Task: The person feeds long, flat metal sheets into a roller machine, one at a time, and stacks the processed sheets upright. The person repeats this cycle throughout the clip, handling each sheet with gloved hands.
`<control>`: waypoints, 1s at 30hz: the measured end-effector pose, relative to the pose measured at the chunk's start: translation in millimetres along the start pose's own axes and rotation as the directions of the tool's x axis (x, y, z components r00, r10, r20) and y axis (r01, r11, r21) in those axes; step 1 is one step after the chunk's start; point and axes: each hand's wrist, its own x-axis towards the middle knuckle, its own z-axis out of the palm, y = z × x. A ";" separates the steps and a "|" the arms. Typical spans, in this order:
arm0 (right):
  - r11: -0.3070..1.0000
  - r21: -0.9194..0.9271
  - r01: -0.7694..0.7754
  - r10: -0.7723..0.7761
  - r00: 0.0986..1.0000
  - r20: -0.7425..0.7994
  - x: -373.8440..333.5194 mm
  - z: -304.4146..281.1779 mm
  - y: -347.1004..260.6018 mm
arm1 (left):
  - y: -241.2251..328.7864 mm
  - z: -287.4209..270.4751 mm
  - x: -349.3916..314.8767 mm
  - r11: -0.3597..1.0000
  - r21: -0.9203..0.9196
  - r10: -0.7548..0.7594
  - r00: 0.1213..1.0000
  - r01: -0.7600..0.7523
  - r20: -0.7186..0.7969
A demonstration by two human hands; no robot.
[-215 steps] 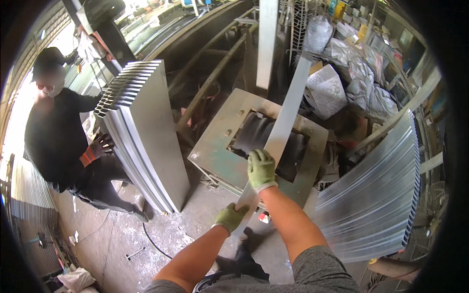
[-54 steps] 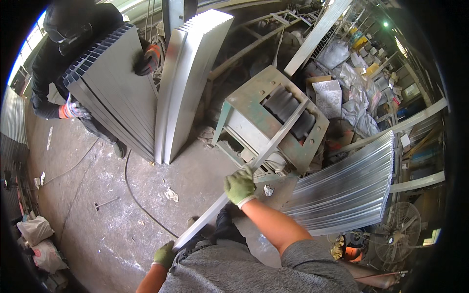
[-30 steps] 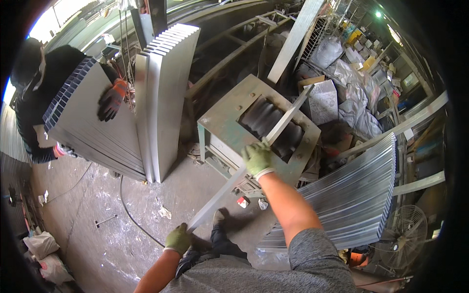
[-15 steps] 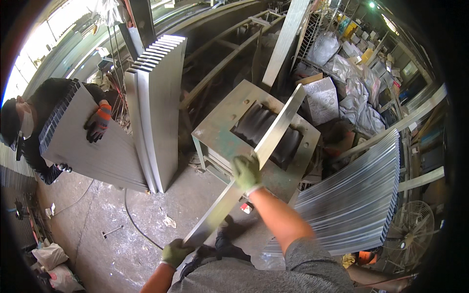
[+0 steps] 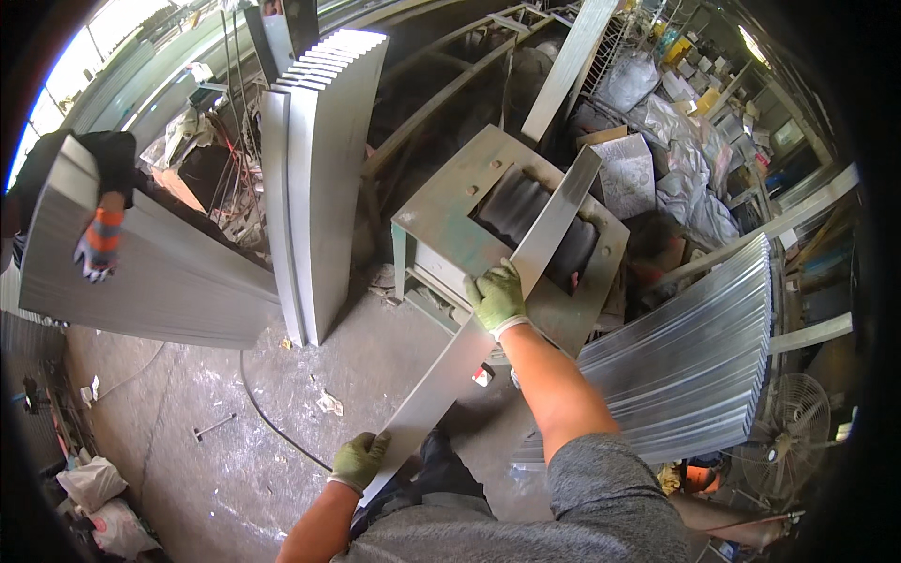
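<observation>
A long flat metal bar (image 5: 439, 368) slants from near my body up across a worn green-grey machine (image 5: 446, 197). My left hand (image 5: 359, 462), in a green glove, grips its near end with the thumb on top. Farther up, my right hand (image 5: 497, 296), gloved alike, is closed over the bar, its fingers across the upper edge. The bar's far end lies over the opening in the machine's top, where dark ribbed rollers (image 5: 516, 205) show on both sides of it. Whether the bar touches them I cannot tell.
Left of the machine stands an upright stack of metal profiles (image 5: 328, 178). A co-worker's gloved hand (image 5: 101, 246) rests at another leaning stack (image 5: 160, 272). To the right are more stacked bars (image 5: 680, 352) and a fan (image 5: 788, 436). A dark cable (image 5: 267, 422) crosses the floor.
The bar has turned so its broad face shows more, and both hands sit higher in view. At the left, the co-worker's stack has shifted leftward. The view has moved too.
</observation>
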 end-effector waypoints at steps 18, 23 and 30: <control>1.000 -0.013 -0.001 0.003 0.984 0.175 -141.3 21.8 -204.9 | -228.5 -16.5 -125.1 0.990 -0.080 -0.120 0.993 0.118 -0.020; 0.999 0.053 -0.006 -0.004 0.981 0.192 -183.6 23.2 -263.1 | -289.9 -21.1 -169.9 0.981 -0.151 -0.133 0.990 0.126 -0.041; 0.993 0.097 -0.071 0.052 0.980 0.192 -159.8 28.1 -231.2 | -243.3 -24.6 -133.4 0.971 -0.047 -0.234 0.972 0.235 0.034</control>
